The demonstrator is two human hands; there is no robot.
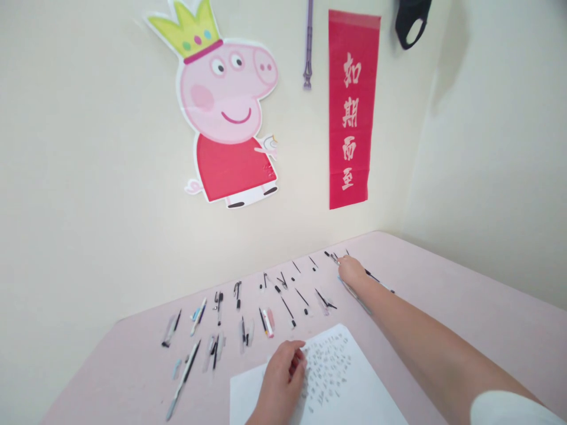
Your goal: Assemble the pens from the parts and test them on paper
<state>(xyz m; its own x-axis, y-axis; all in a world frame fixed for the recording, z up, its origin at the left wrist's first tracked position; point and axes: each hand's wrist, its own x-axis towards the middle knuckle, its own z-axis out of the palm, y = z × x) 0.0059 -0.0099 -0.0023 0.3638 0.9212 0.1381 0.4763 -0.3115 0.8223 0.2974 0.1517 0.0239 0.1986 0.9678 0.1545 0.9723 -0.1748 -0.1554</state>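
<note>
We take the white sheet of paper (357, 389) as the clock's centre, twelve towards the wall. Our two bare hands are at work on one pale pink table (443, 301). Our left hand (283, 375) rests on the paper's nine o'clock side, half-open with fingers loosely curled, beside many small dark specks (328, 366). Our right hand (352, 270) reaches out between twelve and one, fingers down at a few slim black-and-silver pen parts (335, 260); we cannot tell whether it grips one. Two long pens lie near that forearm: one blue-grey pen (358, 298) at one o'clock, one black-and-white pen (380, 281) nearer two. From nine round to twelve we count seven near groups of pen pieces (268, 323) and, behind them, eight far groups (238, 293). Beyond, at eleven, hangs one pink cartoon pig cut-out (234, 165); at twelve, one red banner (353, 106) with four white characters.
</note>
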